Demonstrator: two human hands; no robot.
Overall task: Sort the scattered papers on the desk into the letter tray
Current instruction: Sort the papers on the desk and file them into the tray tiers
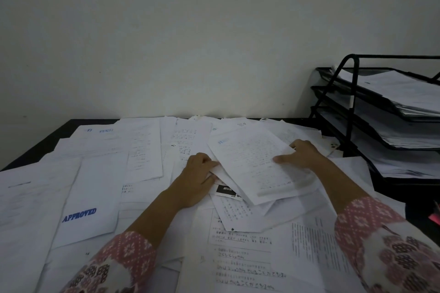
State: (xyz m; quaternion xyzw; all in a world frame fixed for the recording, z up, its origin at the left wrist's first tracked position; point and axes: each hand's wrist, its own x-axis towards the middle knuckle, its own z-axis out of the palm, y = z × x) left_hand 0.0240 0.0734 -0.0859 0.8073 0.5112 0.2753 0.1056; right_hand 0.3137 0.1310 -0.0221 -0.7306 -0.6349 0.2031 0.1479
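Bottom of frame: two pink patterned sleeves (pixel 123 259) reach forward over scattered papers (pixel 238 257), which cover most of the desk (pixel 47 143). Lower left: one stamped sheet (pixel 88 200) (blue stamp reads APPROVED) lies flat among them. Centre: the left hand (pixel 200 178) has its fingers curled, pinching the lower left edge of a printed sheaf (pixel 257 162). The right hand (pixel 302 152) grips the sheaf's right edge, thumb on top. The sheaf is tilted, lying just above the pile. Right edge of frame: a black tiered letter tray (pixel 352 102) stands on the desk, each visible tier holding paper. Upper frame: a plain pale wall (pixel 190 31).
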